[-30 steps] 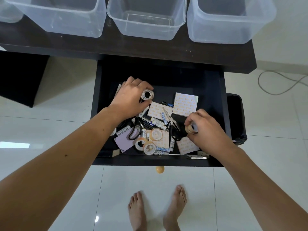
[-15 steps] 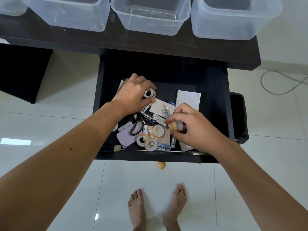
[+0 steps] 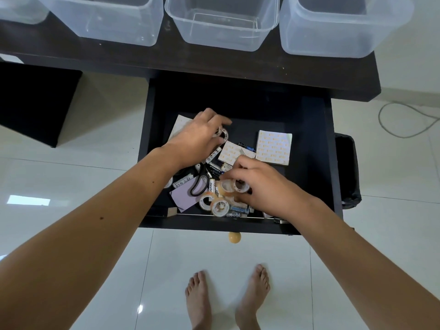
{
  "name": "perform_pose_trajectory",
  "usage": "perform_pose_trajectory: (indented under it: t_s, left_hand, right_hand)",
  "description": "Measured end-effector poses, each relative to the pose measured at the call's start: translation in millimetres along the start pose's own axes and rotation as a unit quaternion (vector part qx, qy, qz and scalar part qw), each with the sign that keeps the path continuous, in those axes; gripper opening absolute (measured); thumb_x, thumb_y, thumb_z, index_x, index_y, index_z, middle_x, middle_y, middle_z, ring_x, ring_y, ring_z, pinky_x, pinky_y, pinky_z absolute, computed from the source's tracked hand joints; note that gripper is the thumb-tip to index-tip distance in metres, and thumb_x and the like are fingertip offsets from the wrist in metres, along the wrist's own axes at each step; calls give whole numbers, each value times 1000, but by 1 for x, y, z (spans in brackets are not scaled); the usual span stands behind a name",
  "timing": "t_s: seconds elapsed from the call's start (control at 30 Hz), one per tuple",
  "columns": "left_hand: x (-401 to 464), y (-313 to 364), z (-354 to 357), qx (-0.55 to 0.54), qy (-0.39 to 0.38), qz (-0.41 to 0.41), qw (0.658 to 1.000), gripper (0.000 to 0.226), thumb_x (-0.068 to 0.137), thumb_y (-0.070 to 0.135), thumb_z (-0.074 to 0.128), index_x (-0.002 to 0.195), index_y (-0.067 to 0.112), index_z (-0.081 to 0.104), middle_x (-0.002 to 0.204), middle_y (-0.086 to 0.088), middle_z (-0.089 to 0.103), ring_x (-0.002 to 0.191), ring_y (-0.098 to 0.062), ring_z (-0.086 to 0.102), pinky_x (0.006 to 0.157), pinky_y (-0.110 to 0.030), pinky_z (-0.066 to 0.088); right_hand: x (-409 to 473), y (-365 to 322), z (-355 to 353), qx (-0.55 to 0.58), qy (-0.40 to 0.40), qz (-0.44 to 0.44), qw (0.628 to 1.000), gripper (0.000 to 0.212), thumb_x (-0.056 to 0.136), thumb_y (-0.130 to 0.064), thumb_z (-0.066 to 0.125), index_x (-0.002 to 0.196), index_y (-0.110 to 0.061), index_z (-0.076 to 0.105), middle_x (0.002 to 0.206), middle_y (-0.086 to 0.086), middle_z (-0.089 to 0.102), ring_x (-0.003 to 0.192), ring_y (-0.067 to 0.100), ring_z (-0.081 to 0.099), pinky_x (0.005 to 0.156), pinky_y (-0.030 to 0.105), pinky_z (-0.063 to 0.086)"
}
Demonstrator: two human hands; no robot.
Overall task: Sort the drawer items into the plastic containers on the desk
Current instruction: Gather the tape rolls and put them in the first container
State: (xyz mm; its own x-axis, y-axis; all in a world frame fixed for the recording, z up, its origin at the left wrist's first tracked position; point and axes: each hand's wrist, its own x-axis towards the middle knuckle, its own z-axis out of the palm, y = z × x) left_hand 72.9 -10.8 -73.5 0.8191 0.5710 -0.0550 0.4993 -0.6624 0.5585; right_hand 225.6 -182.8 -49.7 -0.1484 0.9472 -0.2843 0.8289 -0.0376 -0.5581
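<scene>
**Both hands in the open drawer**

Both of a person's hands reach into the open drawer (image 3: 309, 144) below a dark desk (image 3: 238, 65), where four clear plastic containers (image 3: 223, 22) stand in a row. The left hand (image 3: 197, 139), palm down, curls its fingers around one tape roll (image 3: 222, 134). The right hand (image 3: 259, 186) grasps another roll (image 3: 241, 186) among three more rolls (image 3: 220, 207), batteries (image 3: 215, 167), scissors (image 3: 200, 184) and paper pads (image 3: 273, 147).
</scene>
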Motion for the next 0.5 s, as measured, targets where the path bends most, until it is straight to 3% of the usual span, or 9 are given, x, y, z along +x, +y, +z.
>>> perform_pose_trajectory:
  t_s: [0.17,0.4,0.5]
  left_hand:
    - [-1,-3,0,-15,-31,0,999,40,99,15,70,138,18,60,137,-6,58,129,-24,48,112,-38,42]
    - [-4,-3,2,-37,-17,-6,999,35,102,12,64,136,20,59,130,-4,58,123,-22,46,109,-35,40]
    - [-8,6,-5,-89,22,-24,995,32,104,10,59,134,20,59,126,0,52,118,-16,47,102,-20,39]
  right_hand:
    - [6,-1,2,-18,-13,1,1000,64,85,-25,88,143,-35,62,115,-8,48,105,14,53,88,37,54]
    - [1,-3,0,36,12,-1,999,41,88,-32,85,124,-30,65,117,-14,55,103,9,58,88,31,53]
    - [-7,-4,-7,114,39,36,992,38,85,-28,88,116,-30,67,111,-19,66,100,3,64,84,25,53]
